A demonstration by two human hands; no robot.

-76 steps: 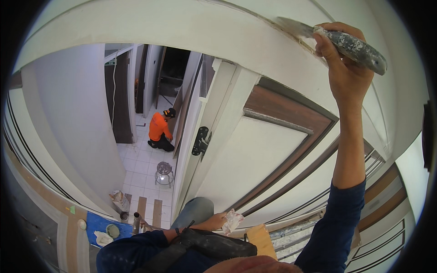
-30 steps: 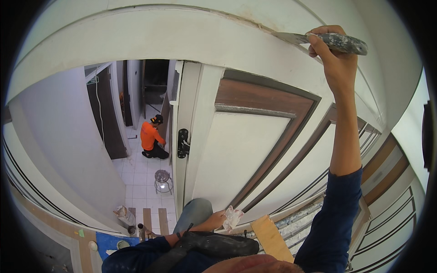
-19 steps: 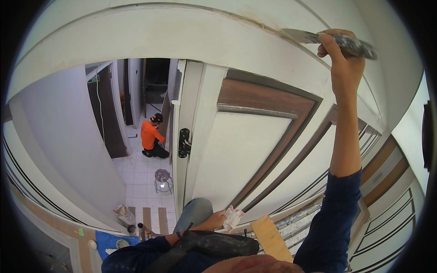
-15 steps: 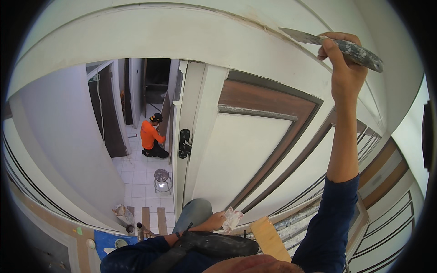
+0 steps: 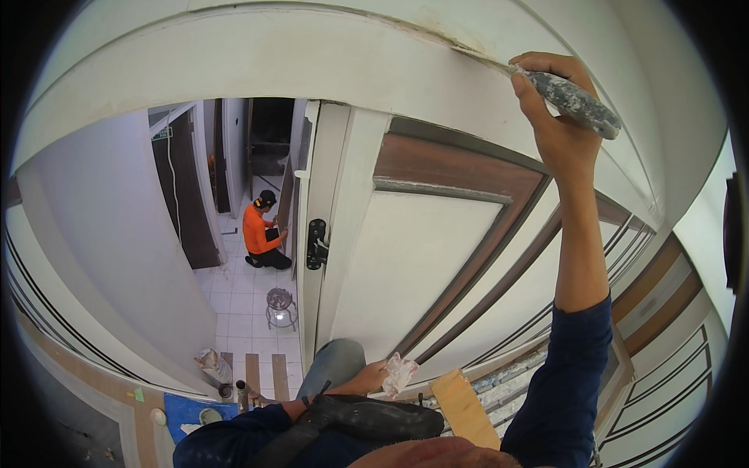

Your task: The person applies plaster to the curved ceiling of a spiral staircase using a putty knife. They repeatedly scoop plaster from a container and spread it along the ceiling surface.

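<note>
Right hand (image 5: 563,140), fingers wrapped round white-spattered grey scraper (image 5: 573,101), at white lintel band's (image 5: 367,70) upper edge; left hand (image 5: 368,380) pinching crumpled whitish wad (image 5: 400,374); overpressing could gouge band.

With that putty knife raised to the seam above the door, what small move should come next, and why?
Probably, the right hand should draw the putty knife slightly along the seam: its blade end is already at that line, which looks uneven and stained there.

On the white tiled floor (image 5: 242,303): a round stool (image 5: 278,298), a kneeling co-worker (image 5: 262,234) and, seemingly, brown planks (image 5: 279,376).
</note>
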